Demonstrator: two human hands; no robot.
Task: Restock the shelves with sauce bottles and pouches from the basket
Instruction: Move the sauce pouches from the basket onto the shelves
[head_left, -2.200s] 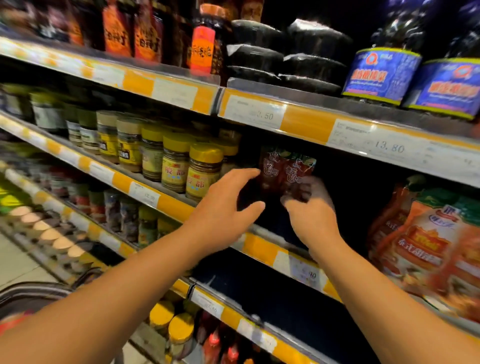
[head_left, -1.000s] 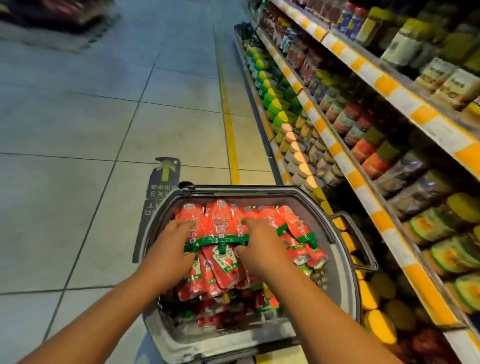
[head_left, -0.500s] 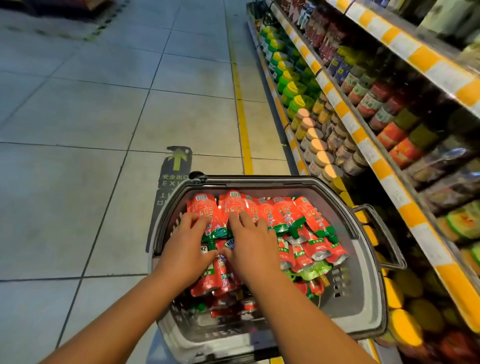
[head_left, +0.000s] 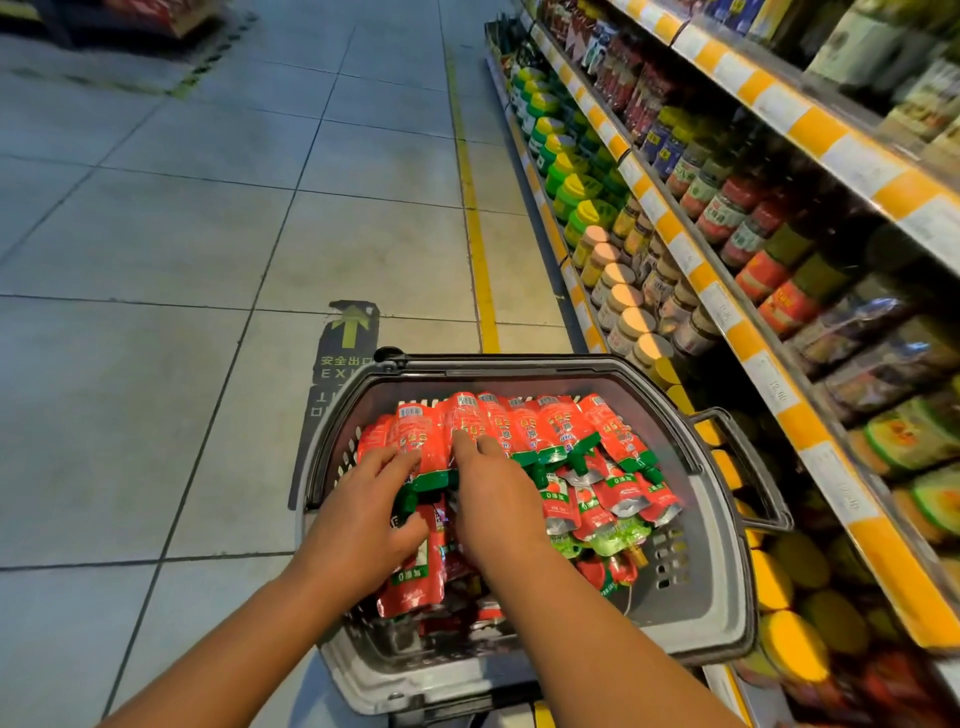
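Note:
A grey basket (head_left: 719, 561) stands on the floor beside the shelves (head_left: 727, 322), filled with several red sauce pouches (head_left: 566, 431) with green caps. Both hands are down in the basket on the pile. My left hand (head_left: 363, 525) has its fingers over one pouch and its thumb curled in under it. My right hand (head_left: 493, 499) lies flat on the pouches beside it, fingers stretched forward over the green caps. The pouches under the hands are partly hidden.
Shelves with orange and white price strips run along the right, packed with jars and bottles. The basket's dark handle (head_left: 748, 467) sticks out toward the shelves. A yellow line (head_left: 475, 208) and a floor arrow sticker (head_left: 348, 332) mark the tiled aisle.
Earlier both hands were at the shelf by dark red pouches. The view then dropped to the basket, and both hands have settled onto the pouch pile, shifting slightly forward.

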